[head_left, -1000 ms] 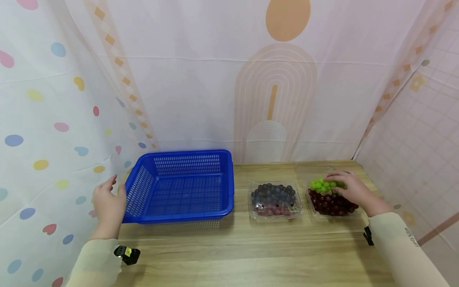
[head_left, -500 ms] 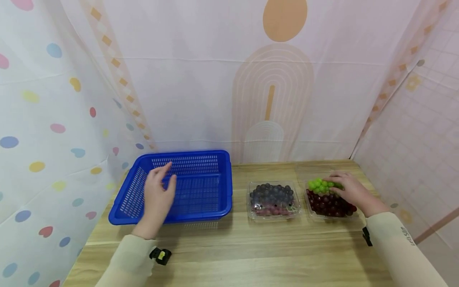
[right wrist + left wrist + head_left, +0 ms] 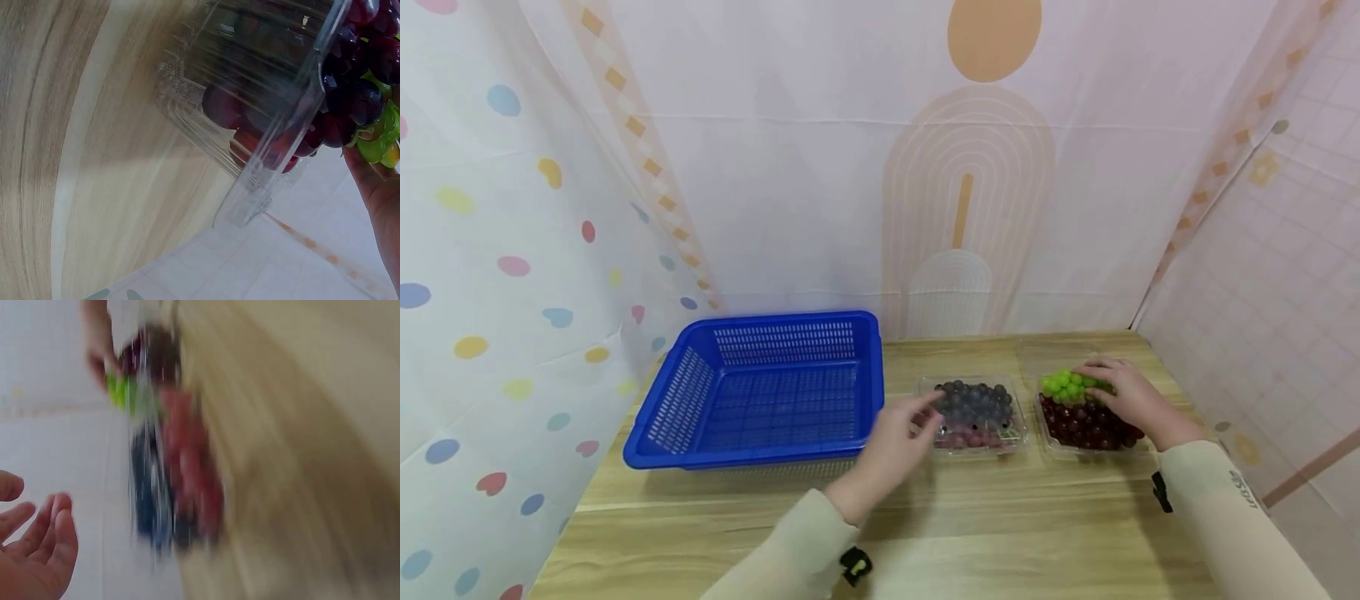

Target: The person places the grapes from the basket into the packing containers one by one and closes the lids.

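My right hand point(image 3: 1127, 396) curls its fingers and thumb over a bunch of green grapes point(image 3: 1062, 387) lying on dark red grapes point(image 3: 1084, 427) in a clear plastic clamshell box. In the right wrist view the hand meets the green grapes point(image 3: 378, 147) behind the box's clear wall point(image 3: 250, 181). My left hand point(image 3: 895, 446), fingers loosely bent and holding nothing, is at the left side of a second clear clamshell box. Black grapes point(image 3: 973, 402) fill this box, with pinkish-red ones point(image 3: 973, 439) along its front. The left wrist view is blurred.
A blue plastic basket point(image 3: 880, 367) with slotted walls stands on the wooden table point(image 3: 1000, 525), left of both boxes. A patterned curtain point(image 3: 805, 208) rises behind the table, with more cloth at both sides.
My left hand has swept right, from the basket's left side across its front to the box of black grapes. My right hand has stayed at the green grapes.
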Available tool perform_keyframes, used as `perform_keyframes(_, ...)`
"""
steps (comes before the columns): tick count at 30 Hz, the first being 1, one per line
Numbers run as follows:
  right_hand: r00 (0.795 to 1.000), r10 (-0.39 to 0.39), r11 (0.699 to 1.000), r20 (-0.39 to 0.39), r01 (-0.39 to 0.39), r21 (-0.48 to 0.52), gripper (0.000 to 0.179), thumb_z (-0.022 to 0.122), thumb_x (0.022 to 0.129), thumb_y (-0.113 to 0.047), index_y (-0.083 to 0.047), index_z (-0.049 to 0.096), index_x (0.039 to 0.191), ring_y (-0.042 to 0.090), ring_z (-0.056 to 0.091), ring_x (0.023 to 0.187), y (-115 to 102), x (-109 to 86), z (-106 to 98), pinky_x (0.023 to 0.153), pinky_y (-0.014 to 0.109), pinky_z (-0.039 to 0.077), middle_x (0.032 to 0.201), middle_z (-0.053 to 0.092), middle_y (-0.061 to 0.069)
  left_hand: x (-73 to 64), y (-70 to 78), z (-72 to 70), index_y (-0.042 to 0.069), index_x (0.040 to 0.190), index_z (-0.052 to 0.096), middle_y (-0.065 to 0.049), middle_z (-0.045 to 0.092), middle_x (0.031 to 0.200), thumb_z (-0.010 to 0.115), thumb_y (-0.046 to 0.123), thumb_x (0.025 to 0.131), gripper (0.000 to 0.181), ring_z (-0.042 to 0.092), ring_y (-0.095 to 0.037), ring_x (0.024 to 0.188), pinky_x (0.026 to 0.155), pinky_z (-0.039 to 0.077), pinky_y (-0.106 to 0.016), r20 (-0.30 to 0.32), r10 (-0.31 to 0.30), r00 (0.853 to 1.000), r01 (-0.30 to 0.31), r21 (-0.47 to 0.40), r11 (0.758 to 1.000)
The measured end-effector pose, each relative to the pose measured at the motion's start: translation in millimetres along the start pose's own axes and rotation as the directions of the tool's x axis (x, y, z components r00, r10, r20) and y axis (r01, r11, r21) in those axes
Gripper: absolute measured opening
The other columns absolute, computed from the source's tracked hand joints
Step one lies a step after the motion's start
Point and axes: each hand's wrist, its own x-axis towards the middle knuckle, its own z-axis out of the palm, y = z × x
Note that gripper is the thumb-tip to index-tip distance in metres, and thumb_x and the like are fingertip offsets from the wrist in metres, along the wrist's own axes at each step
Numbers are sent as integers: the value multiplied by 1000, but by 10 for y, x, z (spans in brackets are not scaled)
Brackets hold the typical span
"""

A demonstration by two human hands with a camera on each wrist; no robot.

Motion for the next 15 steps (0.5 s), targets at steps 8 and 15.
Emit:
perform_keyframes(8,1000,-14,1000,-20,14,2,40,64,86,-2,-2,60,126,50,42,116,4,22,8,94,64,36,128,51,28,58,446,675,0,128,56,-10,68,105,59,18,94,39,65,-11,88,73,51,-17,266,-139,954,215,-285,934)
perform_keyframes(15,999,-11,1000,-43,11,5,39,65,86,-1,-2,61,124,50,43,115,6,-8,10,92,64,37,128,52,28,162,579,1124,-5,141,37,-20,51,136,53,16,96,53,51,-31,124,97,47,-34,390,-230,892,396,-429,812)
